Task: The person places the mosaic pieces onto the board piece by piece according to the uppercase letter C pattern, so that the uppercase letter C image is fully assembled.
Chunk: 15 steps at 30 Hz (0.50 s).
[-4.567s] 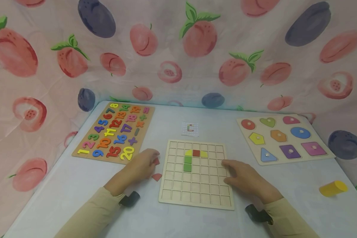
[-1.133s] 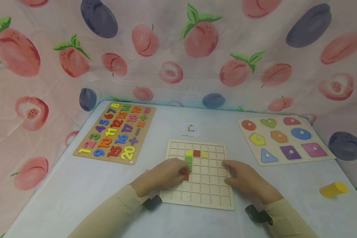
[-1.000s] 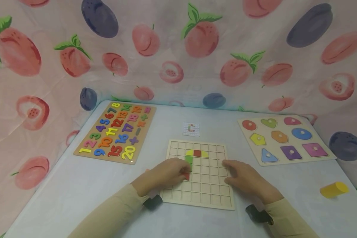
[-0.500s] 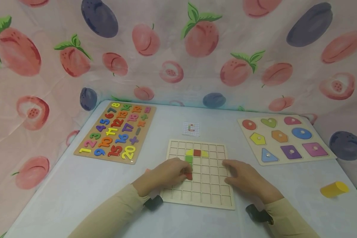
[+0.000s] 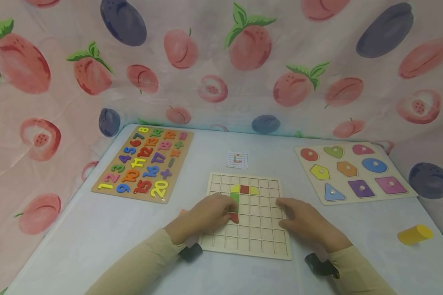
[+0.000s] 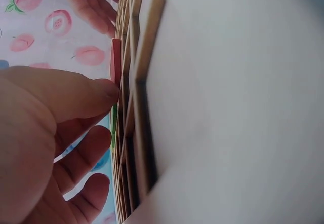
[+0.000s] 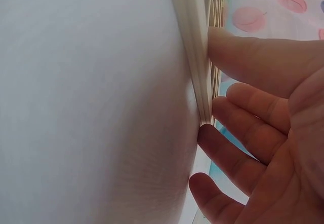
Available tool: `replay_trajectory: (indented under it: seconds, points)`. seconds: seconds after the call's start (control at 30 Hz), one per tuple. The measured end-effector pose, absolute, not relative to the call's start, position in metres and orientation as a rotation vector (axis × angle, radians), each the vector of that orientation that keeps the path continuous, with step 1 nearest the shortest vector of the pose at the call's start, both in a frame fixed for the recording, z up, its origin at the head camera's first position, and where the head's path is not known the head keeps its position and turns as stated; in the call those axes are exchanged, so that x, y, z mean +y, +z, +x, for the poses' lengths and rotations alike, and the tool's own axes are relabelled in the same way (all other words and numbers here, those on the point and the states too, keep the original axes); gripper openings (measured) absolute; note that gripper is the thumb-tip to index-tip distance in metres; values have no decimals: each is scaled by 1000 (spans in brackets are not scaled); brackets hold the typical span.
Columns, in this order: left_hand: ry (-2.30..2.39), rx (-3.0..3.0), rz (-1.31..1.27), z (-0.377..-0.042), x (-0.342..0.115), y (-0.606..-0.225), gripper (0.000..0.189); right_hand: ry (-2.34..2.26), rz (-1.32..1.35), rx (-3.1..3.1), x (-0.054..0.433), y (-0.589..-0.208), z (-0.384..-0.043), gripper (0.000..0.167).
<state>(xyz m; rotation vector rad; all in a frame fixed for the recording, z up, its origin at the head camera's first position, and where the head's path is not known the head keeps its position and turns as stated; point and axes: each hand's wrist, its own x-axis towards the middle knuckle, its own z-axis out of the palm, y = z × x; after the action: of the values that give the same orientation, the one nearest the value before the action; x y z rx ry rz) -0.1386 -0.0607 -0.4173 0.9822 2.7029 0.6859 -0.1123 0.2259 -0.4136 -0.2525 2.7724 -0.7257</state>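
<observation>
A wooden grid board (image 5: pixel 262 235) lies mid-table, bearing green squares (image 5: pixel 234 197), a red square (image 5: pixel 245 189) and yellow quarter-circle tiles (image 5: pixel 254 191). My left hand (image 5: pixel 210 213) reaches over its left half and pinches a red quarter-circle tile (image 5: pixel 234 218) just below the green column. The left wrist view has the thumb (image 6: pixel 104 93) against that red tile (image 6: pixel 116 59), which sits at the grid surface; whether it is fully seated I cannot tell. With loosely bent fingers, my right hand (image 5: pixel 304 219) rests on the board's right edge, thumb (image 7: pixel 238 51) touching the rim.
Beyond the board lies a small pattern card (image 5: pixel 237 159). A number puzzle (image 5: pixel 144 164) is at left, a shape puzzle (image 5: pixel 354 172) at right. A yellow cylinder (image 5: pixel 414 234) lies far right. Another red piece (image 5: pixel 183 212) peeks out behind my left wrist.
Since the earliest frame my left hand has moved right from the loose red pieces onto the board with one tile. Lately that tile has shifted slightly right; my right hand has stayed put.
</observation>
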Motion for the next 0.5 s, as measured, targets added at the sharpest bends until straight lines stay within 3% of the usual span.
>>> replay_trajectory:
  seconds: [0.5]
  points:
    - [715, 2644, 1097, -138, -59, -420, 16, -729, -269, 2774, 225, -413, -112, 61]
